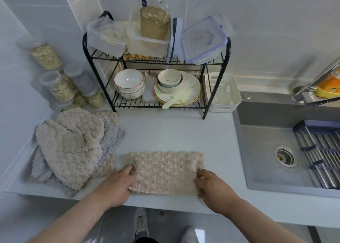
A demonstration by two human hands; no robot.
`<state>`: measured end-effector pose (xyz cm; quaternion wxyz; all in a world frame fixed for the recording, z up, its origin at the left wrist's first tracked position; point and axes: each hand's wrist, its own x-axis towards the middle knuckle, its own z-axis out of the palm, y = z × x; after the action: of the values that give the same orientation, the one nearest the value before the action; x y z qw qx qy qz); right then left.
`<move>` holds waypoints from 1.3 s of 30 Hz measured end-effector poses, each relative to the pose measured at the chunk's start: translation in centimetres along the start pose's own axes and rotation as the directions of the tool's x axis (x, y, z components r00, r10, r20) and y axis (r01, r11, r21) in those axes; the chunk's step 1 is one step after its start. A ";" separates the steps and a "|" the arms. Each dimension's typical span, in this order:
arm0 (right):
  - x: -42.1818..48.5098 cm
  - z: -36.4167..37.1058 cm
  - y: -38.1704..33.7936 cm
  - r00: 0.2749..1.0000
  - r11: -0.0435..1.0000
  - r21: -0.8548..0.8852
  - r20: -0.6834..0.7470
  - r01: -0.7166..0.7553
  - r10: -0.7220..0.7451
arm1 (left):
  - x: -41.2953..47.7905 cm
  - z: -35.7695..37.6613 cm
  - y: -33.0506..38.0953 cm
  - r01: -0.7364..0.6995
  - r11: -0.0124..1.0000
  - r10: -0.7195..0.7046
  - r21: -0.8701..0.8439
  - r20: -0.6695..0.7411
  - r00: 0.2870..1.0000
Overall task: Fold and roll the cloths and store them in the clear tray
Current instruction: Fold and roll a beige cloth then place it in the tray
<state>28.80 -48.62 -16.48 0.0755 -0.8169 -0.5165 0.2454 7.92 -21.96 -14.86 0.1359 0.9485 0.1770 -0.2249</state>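
Observation:
A beige fluffy cloth [165, 171], folded into a long rectangle, lies flat on the white counter [174, 132] near its front edge. My left hand [117, 184] grips the cloth's left end, fingers curled over its edge. At the right end my right hand [211, 185] holds the near corner in the same way. A pile of unfolded beige and grey cloths [73, 145] sits to the left on the counter. A white tray [221, 92] with handle slots stands beside the rack; I cannot tell whether it is the clear tray.
A black wire rack [158, 103] at the back holds bowls, plates and plastic boxes. Jars of grain [55, 77] stand at the back left. A steel sink [276, 151] with a drain rack lies to the right.

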 end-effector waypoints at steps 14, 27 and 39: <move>4.9 -4.1 -1.4 0.622 0.206 0.746 0.333 -0.633 0.709 | 3.4 1.8 0.2 0.038 0.999 -0.041 -0.033 -0.102 0.994; 5.6 -7.6 4.0 0.649 0.134 0.939 0.112 -0.317 0.752 | 10.1 0.8 0.8 0.044 0.994 -0.069 -0.103 -0.257 0.964; 10.7 -6.7 -6.5 0.891 0.383 0.904 -0.004 -0.191 0.455 | 10.6 1.8 0.3 0.033 0.992 -0.075 -0.123 -0.361 0.930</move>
<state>30.47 -35.33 -11.65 0.5036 -0.7648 -0.1270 0.3812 16.20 -19.88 -21.37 0.1486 0.9591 0.2378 -0.0380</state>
